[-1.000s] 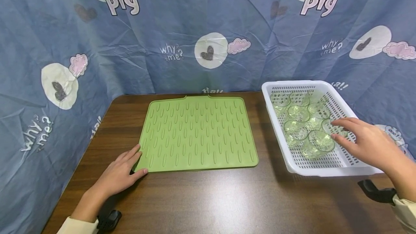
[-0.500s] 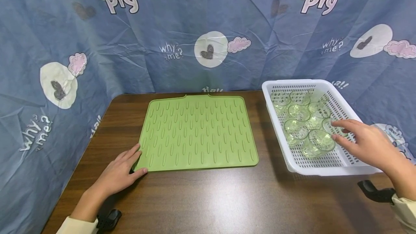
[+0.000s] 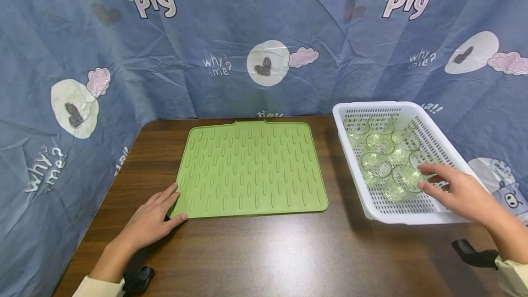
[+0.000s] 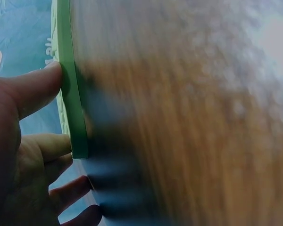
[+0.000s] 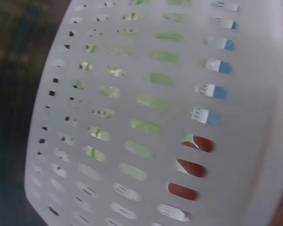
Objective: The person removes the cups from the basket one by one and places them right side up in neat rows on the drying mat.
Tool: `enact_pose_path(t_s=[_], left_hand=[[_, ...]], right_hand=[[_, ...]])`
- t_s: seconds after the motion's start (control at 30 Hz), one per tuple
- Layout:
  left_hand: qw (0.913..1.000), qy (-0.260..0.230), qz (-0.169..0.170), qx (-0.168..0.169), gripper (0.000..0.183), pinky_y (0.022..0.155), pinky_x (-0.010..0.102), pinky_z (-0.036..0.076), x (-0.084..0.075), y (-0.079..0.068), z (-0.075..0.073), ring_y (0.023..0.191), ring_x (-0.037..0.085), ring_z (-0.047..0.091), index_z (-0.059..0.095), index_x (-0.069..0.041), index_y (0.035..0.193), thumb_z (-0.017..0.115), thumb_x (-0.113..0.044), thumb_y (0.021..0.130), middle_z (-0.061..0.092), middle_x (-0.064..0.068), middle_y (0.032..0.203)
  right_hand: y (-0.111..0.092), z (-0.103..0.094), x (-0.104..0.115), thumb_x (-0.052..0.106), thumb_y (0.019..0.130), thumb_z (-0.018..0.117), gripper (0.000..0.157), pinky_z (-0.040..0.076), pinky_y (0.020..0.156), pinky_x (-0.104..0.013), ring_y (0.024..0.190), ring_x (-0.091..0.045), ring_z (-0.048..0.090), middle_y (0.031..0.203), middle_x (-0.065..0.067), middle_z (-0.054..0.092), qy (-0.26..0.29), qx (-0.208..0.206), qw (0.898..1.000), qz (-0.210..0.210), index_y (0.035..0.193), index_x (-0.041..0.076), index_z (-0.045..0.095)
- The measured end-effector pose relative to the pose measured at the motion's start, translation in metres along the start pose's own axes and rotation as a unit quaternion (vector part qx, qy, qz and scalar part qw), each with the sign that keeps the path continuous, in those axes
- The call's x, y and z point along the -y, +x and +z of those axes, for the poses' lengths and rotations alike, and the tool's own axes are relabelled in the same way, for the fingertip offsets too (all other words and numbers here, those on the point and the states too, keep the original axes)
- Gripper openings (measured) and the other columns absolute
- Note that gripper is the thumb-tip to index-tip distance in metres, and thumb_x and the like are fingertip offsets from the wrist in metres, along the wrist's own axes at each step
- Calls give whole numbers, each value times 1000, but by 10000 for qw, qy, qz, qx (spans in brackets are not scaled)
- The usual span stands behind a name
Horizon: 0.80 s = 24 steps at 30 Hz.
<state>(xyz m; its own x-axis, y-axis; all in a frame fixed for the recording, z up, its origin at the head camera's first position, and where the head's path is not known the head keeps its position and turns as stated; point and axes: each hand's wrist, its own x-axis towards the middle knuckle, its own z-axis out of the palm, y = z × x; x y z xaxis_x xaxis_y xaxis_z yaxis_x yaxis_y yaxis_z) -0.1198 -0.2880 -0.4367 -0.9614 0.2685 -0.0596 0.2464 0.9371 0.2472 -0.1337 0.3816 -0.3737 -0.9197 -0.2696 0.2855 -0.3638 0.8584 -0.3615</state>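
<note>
A green ridged mat [image 3: 251, 168] lies flat on the table. My left hand [image 3: 150, 219] rests at its front left corner, thumb and index finger touching the edge, which also shows in the left wrist view as a green mat edge [image 4: 73, 94]. On the right, a white slotted basket [image 3: 359, 191] holds several clear greenish glasses. My right hand [image 3: 464, 191] is over its front right part, fingers loosely bent and thumb beside the rim of the nearest glass [image 3: 402, 184]; whether they touch it is hard to tell. The right wrist view shows mostly the basket wall [image 5: 179, 75].
The brown wooden table [image 3: 264, 251] extends in front of the mat and basket. A blue printed cloth [image 3: 231, 17] hangs behind and at both sides. The basket's raised rim surrounds the glasses, which stand close together.
My right hand has moved slightly toward the front of the basket, its fingers now nearer the front glass. The left hand, mat and basket look unmoved.
</note>
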Motion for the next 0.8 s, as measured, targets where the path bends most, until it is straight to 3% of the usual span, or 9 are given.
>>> enact_pose_path(t_s=[0.27,0.53,0.8], left_hand=[[10000,-1,-29,-46,75,96,71,40,0,0,2,137,51,40,48,3,144,62,-51,94,34,21,159],[9999,-54,-120,-18,76,94,75,38,0,-1,2,138,50,39,48,3,144,61,-53,94,34,21,159],[9998,-138,-167,-20,77,95,76,37,0,-3,3,139,50,38,47,2,145,61,-53,94,33,21,160]], right_hand=[[-2,10,-4,11,85,77,48,53,63,-15,86,25,47,117,-32,61,376,165,9988,267,125,-9,60],[-2,13,-4,23,81,82,69,50,61,-20,84,27,38,109,-29,51,308,235,9973,620,135,-8,52],[-1,19,-7,26,70,89,75,47,62,-20,83,21,39,97,-20,58,-48,64,9994,345,130,-7,56]])
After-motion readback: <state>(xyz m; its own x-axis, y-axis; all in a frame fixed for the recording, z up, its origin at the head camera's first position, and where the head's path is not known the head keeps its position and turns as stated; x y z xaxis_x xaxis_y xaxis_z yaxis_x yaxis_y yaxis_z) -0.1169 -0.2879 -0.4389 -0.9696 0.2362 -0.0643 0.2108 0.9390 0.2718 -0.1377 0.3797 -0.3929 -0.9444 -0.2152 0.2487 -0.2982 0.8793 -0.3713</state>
